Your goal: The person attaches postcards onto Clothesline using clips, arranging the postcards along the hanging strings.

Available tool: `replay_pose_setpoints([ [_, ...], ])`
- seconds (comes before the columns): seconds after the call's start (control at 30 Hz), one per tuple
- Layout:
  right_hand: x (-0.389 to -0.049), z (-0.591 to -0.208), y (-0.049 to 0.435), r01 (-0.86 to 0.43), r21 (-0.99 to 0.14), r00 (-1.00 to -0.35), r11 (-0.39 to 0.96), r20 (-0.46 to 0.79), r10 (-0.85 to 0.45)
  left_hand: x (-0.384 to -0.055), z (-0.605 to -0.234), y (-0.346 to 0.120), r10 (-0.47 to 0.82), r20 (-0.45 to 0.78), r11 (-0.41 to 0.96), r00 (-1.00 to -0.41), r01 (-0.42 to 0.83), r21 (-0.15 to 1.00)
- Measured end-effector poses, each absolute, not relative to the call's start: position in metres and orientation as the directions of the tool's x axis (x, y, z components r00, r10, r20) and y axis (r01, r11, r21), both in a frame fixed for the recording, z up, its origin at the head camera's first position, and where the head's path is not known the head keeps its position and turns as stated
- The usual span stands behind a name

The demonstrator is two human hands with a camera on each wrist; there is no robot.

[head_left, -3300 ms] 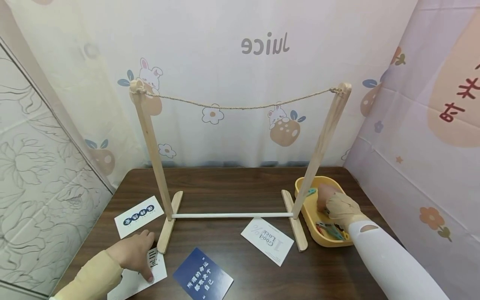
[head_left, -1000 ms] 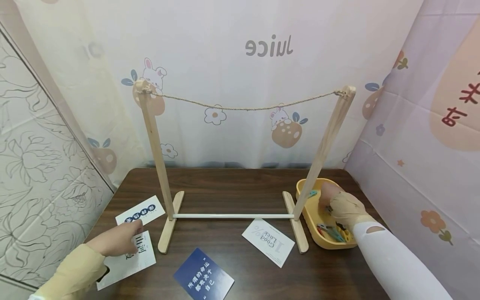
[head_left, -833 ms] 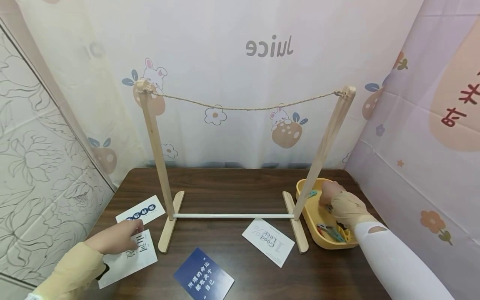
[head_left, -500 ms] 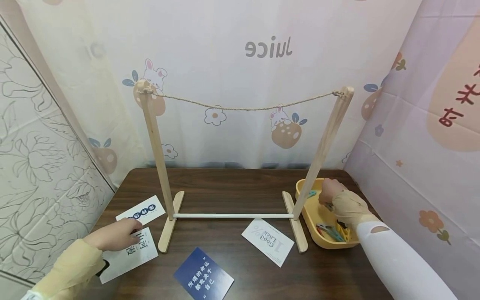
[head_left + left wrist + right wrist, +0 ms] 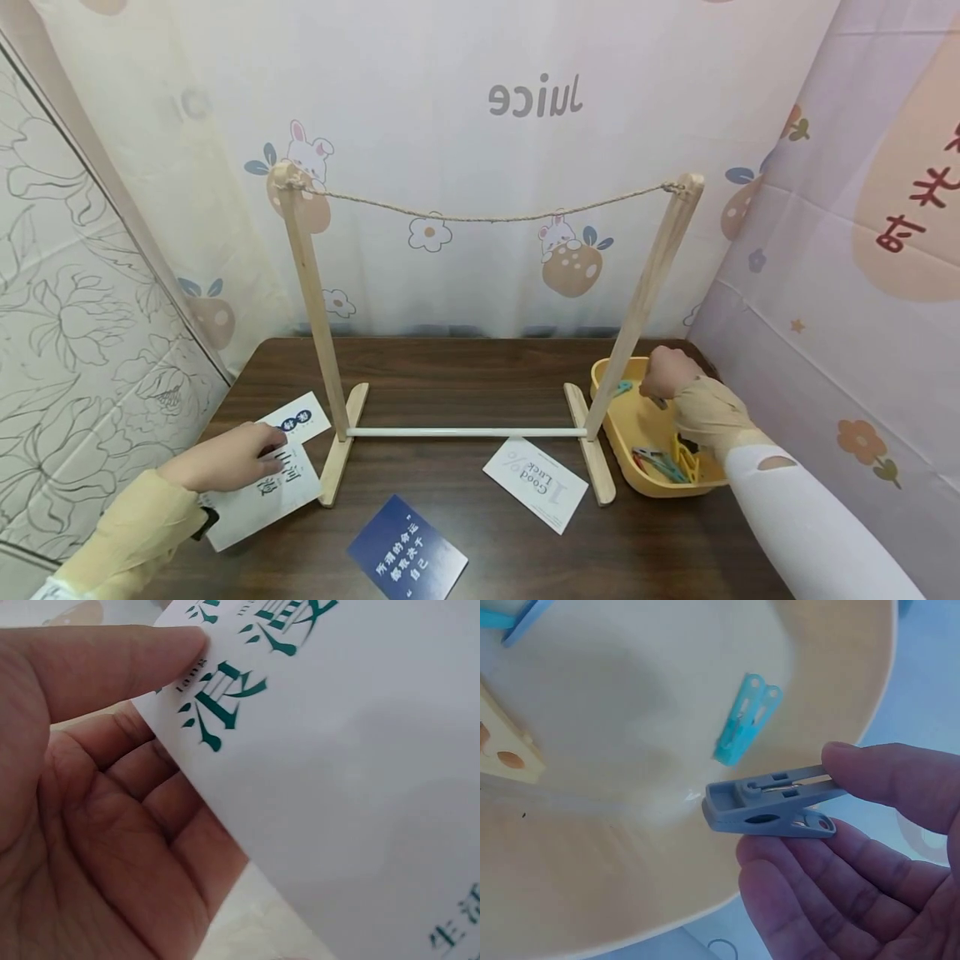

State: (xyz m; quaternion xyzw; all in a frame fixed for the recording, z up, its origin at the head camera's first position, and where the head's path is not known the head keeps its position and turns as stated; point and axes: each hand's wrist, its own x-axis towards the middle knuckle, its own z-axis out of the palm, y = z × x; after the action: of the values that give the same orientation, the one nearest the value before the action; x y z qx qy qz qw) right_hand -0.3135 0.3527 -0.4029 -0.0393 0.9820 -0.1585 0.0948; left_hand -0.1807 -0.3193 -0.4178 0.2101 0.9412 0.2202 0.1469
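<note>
My left hand (image 5: pixel 225 458) pinches a white card (image 5: pixel 273 500) printed with large characters, lifted at the table's left. In the left wrist view the thumb lies on the card's face (image 5: pixel 330 780) and the other fingers are behind it. Over the yellow basket (image 5: pixel 621 458) at the right, my right hand (image 5: pixel 671 371) holds a grey clothespin (image 5: pixel 769 802) between thumb and fingers. Its jaw end points away from the palm. A turquoise clothespin (image 5: pixel 748 720) lies in the basket close by, and a cream one (image 5: pixel 506 742) is further off.
A wooden stand with a sagging rope (image 5: pixel 491 220) and a white crossbar (image 5: pixel 465 432) occupies the middle. Around it lie a white card with blue circles (image 5: pixel 300 417), a blue card (image 5: pixel 408 546) and a "Good Luck" card (image 5: pixel 536 483). Several clothespins (image 5: pixel 660 465) gather in the basket's near end.
My left hand has picked up the white card from the table and turned it, shifting slightly up and right lately. My right hand has risen a little within the basket, holding the grey clothespin.
</note>
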Motion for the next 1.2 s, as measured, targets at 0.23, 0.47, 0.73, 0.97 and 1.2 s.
replay_pose_setpoints([
  [0.23,-0.312,-0.399,0.36,-0.054,-0.36,-0.988,0.932,-0.114,-0.101,-0.183,-0.412,-0.315,0.476,-0.124,0.79,-0.871,0.362,0.495],
  [0.47,-0.308,-0.391,0.362,-0.059,-0.374,-0.994,0.926,-0.061,-0.088,-0.186,-0.404,-0.309,0.471,-0.057,0.773,-0.88,0.381,0.507],
  [0.73,-0.303,-0.374,0.357,-0.08,-0.39,-0.997,0.917,0.02,-0.079,-0.192,-0.399,-0.298,0.482,0.005,0.746,-0.876,0.413,0.522],
  [0.97,-0.294,-0.366,0.349,-0.084,-0.414,-0.995,0.907,0.084,-0.054,-0.197,-0.396,-0.288,0.49,0.055,0.713,-0.87,0.436,0.549],
  [1.2,-0.287,-0.358,0.347,-0.103,-0.433,-0.987,0.895,0.158,-0.037,-0.2,-0.392,-0.279,0.487,0.073,0.67,-0.87,0.426,0.609],
])
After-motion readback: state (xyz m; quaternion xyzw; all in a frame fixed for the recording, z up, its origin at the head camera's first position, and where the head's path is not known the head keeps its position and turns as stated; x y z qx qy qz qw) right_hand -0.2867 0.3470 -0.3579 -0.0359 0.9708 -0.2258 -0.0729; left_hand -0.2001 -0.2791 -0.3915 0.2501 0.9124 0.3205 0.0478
